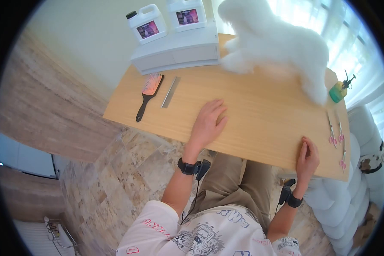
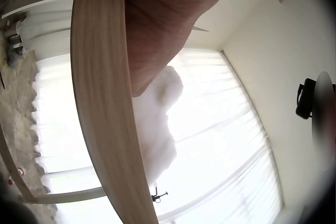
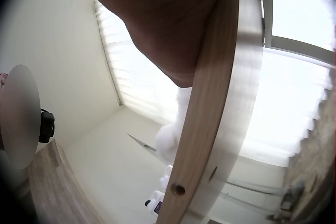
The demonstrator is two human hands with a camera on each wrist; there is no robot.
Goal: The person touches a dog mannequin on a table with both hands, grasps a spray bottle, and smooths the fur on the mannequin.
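My left hand (image 1: 208, 122) rests palm down on the wooden table (image 1: 260, 123), fingers relaxed and holding nothing. Nearest to it lie a metal comb (image 1: 170, 93) and, farther left, a black-handled paddle brush (image 1: 150, 90) with its pink pad facing up. At the table's front edge on the right, my right hand (image 1: 308, 158) lies with loosely bent fingers and no object in it. To its right are several scissors (image 1: 342, 160) with pink handles. A fluffy white dog (image 1: 277, 47) stands across the table's far side. In both wrist views the table edge hides the fingers.
A low white drawer unit (image 1: 175, 54) at the back left carries two white jugs (image 1: 151, 29). A green spray bottle (image 1: 338, 92) stands at the right edge. Past that edge is a grey padded seat (image 1: 341, 209); curtains hang behind the dog.
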